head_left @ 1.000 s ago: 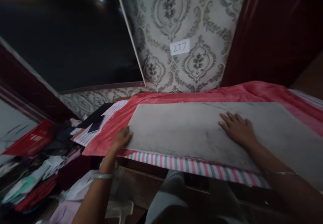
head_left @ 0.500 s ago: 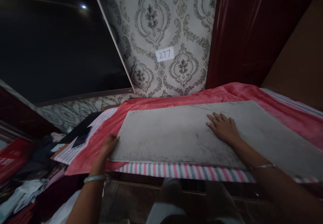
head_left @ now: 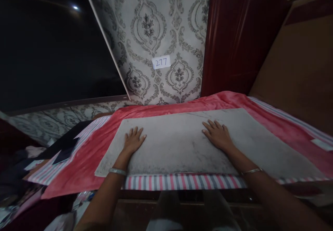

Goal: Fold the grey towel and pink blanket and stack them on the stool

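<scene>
A flat grey rectangular cloth or mat (head_left: pixel 171 144), stained with dark smudges, is spread in front of me. My left hand (head_left: pixel 133 140) lies on its left part, fingers spread and palm down. Farther right, my right hand (head_left: pixel 216 134) rests flat on it too, fingers apart. Beneath the grey piece is a pink-red fabric (head_left: pixel 75 166), showing at the back and both sides. Under that, a striped cloth (head_left: pixel 182 182) in white, pink and grey hangs over the near edge. Neither hand holds anything.
Behind stands a patterned wall with a paper label (head_left: pixel 161 62) reading 277. A large dark screen (head_left: pixel 52 50) is at the left, and a dark red panel (head_left: pixel 231 40) at the right. Clothes (head_left: pixel 20 210) are heaped at lower left. A small dark item (head_left: pixel 66 151) lies on the striped cloth.
My left hand has left the grey piece's left edge and moved right onto its surface, fingers now spread. My right hand stays flat on it. The view has shifted slightly right.
</scene>
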`<state>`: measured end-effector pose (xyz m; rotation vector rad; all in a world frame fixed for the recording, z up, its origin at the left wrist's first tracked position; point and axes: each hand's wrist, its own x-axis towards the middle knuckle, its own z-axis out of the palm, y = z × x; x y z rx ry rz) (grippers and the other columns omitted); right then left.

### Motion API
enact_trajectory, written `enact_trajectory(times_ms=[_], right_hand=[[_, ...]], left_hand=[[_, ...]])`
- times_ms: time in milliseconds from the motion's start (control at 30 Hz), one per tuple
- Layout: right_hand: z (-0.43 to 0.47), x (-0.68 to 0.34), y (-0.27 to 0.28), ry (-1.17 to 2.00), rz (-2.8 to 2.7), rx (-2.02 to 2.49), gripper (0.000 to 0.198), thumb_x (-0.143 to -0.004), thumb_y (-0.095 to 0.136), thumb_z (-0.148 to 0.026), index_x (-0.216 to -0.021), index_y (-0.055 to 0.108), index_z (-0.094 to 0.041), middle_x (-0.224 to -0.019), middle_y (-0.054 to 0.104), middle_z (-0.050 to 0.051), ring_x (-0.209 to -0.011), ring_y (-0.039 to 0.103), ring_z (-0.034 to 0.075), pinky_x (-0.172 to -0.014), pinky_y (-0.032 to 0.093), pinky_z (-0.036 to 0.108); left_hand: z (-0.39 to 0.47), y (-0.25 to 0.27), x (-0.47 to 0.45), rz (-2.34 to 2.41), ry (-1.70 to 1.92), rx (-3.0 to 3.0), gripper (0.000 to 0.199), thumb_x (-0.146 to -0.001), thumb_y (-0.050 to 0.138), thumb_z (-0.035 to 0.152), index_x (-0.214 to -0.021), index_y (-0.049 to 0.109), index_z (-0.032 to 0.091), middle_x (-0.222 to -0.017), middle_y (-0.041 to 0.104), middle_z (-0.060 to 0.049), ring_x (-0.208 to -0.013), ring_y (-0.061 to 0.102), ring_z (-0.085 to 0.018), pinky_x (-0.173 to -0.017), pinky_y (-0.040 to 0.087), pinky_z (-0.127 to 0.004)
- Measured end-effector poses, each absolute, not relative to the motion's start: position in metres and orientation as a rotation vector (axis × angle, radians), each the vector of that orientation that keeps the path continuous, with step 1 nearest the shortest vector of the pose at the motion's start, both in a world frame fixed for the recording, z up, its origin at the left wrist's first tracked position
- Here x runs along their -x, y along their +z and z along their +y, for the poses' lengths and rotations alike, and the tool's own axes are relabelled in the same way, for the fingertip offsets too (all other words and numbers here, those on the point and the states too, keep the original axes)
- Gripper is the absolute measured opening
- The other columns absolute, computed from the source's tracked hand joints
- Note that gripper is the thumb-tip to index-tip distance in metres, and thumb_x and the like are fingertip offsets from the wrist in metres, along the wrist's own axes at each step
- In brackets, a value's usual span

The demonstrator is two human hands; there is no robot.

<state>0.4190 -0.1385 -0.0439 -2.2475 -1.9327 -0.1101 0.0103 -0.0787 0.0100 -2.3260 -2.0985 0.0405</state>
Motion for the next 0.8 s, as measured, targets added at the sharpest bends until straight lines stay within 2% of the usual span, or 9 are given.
enact_trajectory(times_ms=[300,800], right_hand=[[-0.1387,-0.4192,-0.041,-0.095,-1.928,2.236,0.055,-0.102,0.026,-0.049,-0.152,0.038,-0.029,-0.161,0.031,0.005,-0.147,0.026,0.031,-0.115,0.025,0.056],[-0.1395,-0.4214,-0.0421,-0.11,-1.924,2.23,0.055,-0.102,0.026,-0.049,-0.152,0.039,-0.029,-0.16,0.032,0.005,-0.146,0.028,0.031,-0.115,0.025,0.055]], left_hand=[[-0.0761,-0.0001,-0.0087,-2.058,0.071,2.228,0.061,-0.1,0.029,0.053,-0.155,0.032,0.027,-0.164,0.023,-0.008,-0.151,0.019,-0.033,-0.117,0.023,-0.057],[-0.0771,-0.0018,-0.0107,-2.068,0.012,2.234,0.061,-0.099,0.029,0.052,-0.155,0.033,0.026,-0.164,0.024,-0.008,-0.151,0.02,-0.032,-0.118,0.021,-0.056]])
